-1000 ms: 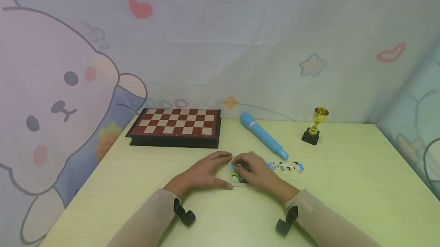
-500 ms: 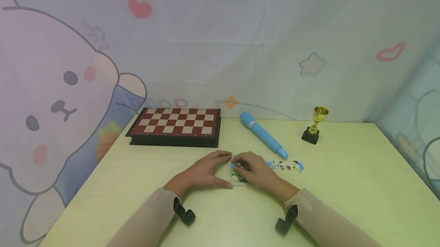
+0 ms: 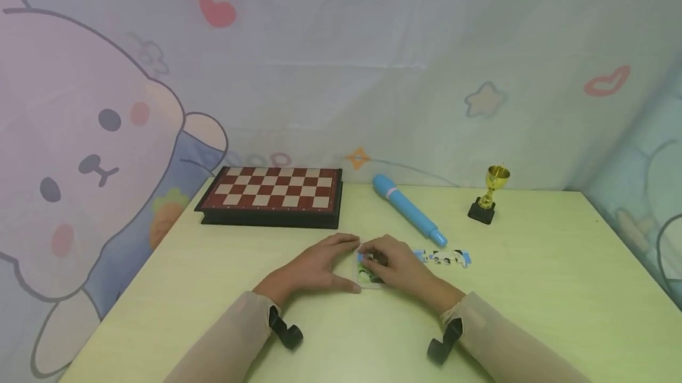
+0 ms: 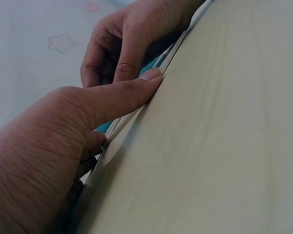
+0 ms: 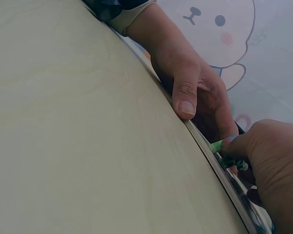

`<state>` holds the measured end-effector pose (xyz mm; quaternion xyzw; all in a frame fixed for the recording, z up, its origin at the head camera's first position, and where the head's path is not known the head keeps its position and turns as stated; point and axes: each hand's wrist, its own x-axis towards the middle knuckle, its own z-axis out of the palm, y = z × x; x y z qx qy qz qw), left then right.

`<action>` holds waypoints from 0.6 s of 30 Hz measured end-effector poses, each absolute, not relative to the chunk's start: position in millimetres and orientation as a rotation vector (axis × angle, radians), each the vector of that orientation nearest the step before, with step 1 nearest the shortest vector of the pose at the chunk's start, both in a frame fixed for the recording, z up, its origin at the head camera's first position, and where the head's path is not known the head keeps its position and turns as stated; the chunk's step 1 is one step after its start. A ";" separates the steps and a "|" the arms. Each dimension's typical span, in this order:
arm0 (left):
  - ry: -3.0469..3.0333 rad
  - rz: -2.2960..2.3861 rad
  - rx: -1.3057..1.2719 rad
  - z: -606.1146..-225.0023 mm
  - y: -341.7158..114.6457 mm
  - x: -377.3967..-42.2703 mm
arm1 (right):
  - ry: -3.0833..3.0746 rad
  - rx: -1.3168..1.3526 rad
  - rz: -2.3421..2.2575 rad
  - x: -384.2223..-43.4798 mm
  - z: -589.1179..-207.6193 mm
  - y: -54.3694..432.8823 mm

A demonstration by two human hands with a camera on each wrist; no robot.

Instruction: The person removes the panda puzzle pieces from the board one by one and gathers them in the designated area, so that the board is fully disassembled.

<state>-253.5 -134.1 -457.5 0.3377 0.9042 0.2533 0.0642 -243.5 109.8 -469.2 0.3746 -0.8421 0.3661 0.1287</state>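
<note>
A small pale-rimmed puzzle tray [image 3: 370,287] with a green and blue picture lies flat on the table between both hands. My left hand [image 3: 314,266] holds it at its left side, thumb on the near edge and fingers at the far corner. Over the tray, my right hand [image 3: 398,263] has thumb and index finger bent together on a puzzle piece, largely hidden by the fingers. A bit of green puzzle [image 5: 216,146] shows beside the right thumb in the right wrist view. Right of that hand lies a row of blue, white and black panda puzzle pieces [image 3: 449,257].
A red-and-white chessboard box [image 3: 272,196] stands at the back left of the table [image 3: 533,300]. Behind the hands lies a blue pen-shaped stick [image 3: 409,211], slanting toward the puzzle pieces. A small gold trophy cup [image 3: 492,184] on a black base stands at the back right.
</note>
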 end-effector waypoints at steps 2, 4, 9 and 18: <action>2.728 0.766 1.025 -457.2 -134.3 -254.3 | -2.422 1.125 1.058 -244.5 -468.8 109.9; 2.723 0.767 1.023 -457.0 -134.7 -254.4 | -2.407 1.160 1.054 -245.0 -469.2 109.9; 2.717 0.772 1.019 -455.9 -135.3 -253.6 | -2.408 1.200 1.023 -245.4 -469.2 109.2; 2.718 0.769 1.030 -457.2 -134.5 -255.1 | -2.427 1.195 1.033 -244.8 -467.0 110.0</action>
